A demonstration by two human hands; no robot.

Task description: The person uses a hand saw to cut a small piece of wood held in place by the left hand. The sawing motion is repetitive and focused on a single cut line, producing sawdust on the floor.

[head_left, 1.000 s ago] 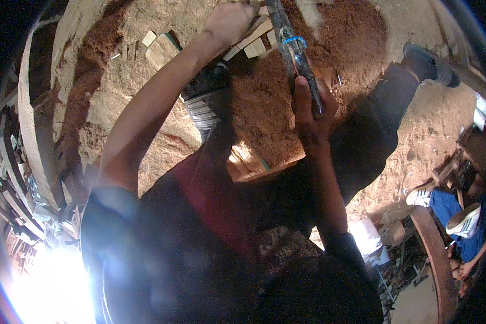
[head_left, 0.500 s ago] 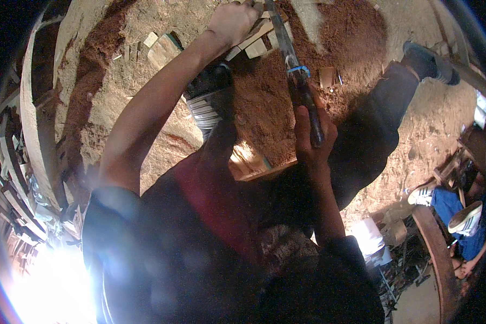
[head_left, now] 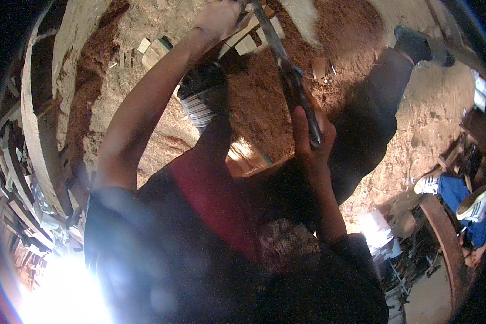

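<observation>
My right hand (head_left: 314, 132) is wrapped round the dark handle of a long, narrow metal tool (head_left: 278, 51). A blue band circles the tool ahead of the hand, and its far end runs to the top edge of the picture. My left hand (head_left: 220, 19) is stretched forward with curled fingers beside that far end, above a strip of wood (head_left: 241, 33). The fingertips are partly cut off, so what they grip cannot be made out. A pale wood block (head_left: 246, 45) lies just below the strip, near my left shoe (head_left: 202, 97).
Reddish sawdust (head_left: 345, 27) covers much of the ground. A small wood piece (head_left: 319, 68) lies right of the tool. My right foot (head_left: 416, 46) is stretched out far right. Piled timber (head_left: 19, 200) lines the left; white shoes (head_left: 472, 205) and blue cloth lie at right.
The whole view has shifted slightly. The tool and my left hand have moved a little to the left, and the tool slants more. My right hand keeps its grip on the handle.
</observation>
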